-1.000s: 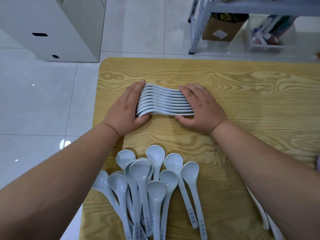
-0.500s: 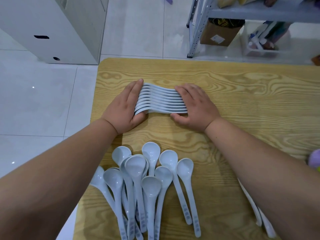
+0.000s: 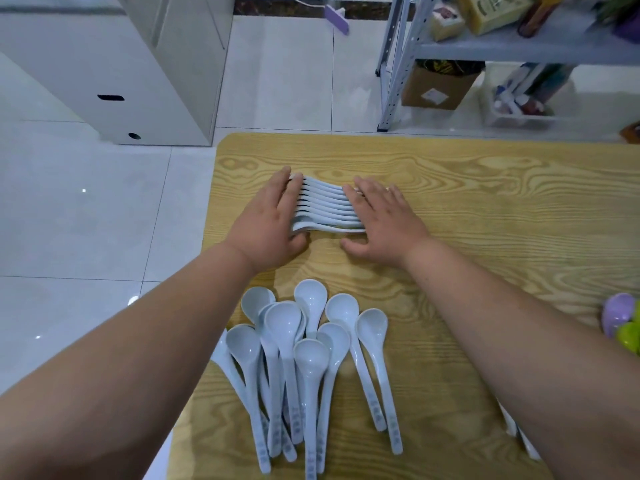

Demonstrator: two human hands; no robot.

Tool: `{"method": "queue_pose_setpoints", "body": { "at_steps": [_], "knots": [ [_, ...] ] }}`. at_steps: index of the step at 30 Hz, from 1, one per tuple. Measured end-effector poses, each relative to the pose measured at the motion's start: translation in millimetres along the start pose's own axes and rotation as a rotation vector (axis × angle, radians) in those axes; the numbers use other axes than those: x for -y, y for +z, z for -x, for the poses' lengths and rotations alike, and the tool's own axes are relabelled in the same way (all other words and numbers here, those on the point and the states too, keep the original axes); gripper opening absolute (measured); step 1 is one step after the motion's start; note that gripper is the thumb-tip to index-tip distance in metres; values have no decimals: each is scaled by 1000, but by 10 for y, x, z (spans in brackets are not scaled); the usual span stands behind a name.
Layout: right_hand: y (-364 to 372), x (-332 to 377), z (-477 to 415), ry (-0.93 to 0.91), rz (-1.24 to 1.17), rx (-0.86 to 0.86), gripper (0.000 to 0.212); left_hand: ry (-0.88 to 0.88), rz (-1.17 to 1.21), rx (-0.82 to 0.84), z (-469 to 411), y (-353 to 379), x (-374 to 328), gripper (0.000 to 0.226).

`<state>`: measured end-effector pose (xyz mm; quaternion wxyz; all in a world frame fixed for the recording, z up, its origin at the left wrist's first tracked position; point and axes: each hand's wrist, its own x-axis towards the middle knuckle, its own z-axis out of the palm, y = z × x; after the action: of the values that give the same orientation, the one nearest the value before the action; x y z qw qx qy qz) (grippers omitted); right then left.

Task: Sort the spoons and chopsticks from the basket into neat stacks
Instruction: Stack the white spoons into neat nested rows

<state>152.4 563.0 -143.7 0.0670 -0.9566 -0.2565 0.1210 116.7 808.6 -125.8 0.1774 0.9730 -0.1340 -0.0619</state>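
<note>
Head view: at frame centre, the left hand (image 3: 273, 220) and right hand (image 3: 384, 220), fingers straight, press opposite ends of the nested spoon row (image 3: 329, 206) on the surface (image 3: 485, 202). Even inward pressure should square it. The loose spoons (image 3: 311, 341) lie lower centre.

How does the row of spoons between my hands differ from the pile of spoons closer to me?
The row of spoons is nested tightly on edge; the pile of spoons lies loose, bowls up, overlapping. The left hand and right hand press the row's ends; nothing touches the pile. Both hold the same pale spoons on the table.
</note>
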Motion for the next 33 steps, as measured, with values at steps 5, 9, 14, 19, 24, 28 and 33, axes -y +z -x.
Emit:
{"method": "queue_pose_setpoints", "body": {
  "at_steps": [5,9,14,19,24,28,33],
  "knots": [
    [-58,69,-12,0,37,20,94,32,-87,6,20,-23,-42,89],
    [-151,51,-28,0,10,53,87,-6,-17,-64,59,-63,-66,83],
    [-212,46,-34,5,35,98,84,46,6,-208,152,-137,-116,68],
    [-240,151,37,19,53,90,83,76,23,-178,302,-138,-127,58],
    [-254,435,378,24,-78,-53,64,23,68,-156,588,-196,-230,50],
    [-186,701,922,35,-234,-173,56,24,104,-121,975,-204,-318,38],
    [49,1031,1734,242,-326,-97,51,-43,72,20,1345,-116,-395,39]
  ]
}}
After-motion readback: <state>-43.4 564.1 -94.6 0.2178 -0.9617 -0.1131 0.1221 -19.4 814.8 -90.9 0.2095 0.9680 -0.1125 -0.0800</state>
